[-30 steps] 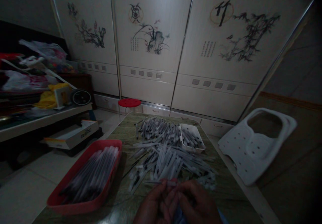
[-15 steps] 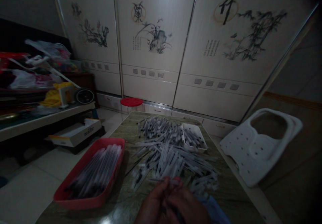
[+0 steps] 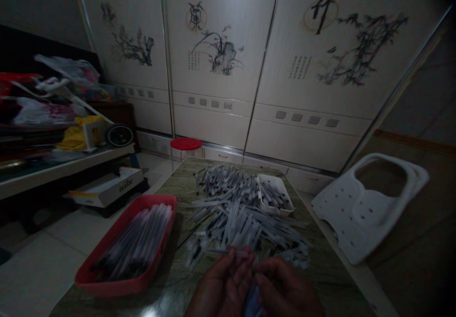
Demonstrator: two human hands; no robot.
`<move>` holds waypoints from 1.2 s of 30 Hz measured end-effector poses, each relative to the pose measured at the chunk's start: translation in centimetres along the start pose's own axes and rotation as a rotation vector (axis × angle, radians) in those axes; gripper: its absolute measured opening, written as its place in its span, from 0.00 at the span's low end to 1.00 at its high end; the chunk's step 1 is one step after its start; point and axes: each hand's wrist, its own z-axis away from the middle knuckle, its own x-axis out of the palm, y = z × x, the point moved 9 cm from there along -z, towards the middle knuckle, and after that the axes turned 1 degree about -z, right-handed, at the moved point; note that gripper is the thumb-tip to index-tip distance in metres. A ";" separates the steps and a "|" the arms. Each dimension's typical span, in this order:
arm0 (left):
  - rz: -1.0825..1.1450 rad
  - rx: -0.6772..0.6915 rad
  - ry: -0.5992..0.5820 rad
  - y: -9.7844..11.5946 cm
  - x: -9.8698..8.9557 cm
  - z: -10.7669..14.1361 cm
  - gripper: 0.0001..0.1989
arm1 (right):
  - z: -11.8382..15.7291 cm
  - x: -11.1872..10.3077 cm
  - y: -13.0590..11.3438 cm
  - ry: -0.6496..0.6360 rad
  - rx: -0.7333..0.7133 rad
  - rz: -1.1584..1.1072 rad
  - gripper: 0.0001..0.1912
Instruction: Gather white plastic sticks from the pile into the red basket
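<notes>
My left hand [image 3: 223, 281] is pinching a slim tube [image 3: 218, 251] beside the worktop [image 3: 171, 279] pile [image 3: 238, 224], probably feeling light, stiff, slippery, best held mid-length; I cannot tell whether my right hand [image 3: 287, 288] is gripping.

A red stool [image 3: 185, 144] before pale sliding doors [image 3: 213, 70] with ink-style plants.
</notes>
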 end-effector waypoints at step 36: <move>-0.144 0.113 -0.220 -0.9 -0.2 -1.5 0.07 | -0.4 -0.6 0.1 0.065 0.017 -0.203 0.20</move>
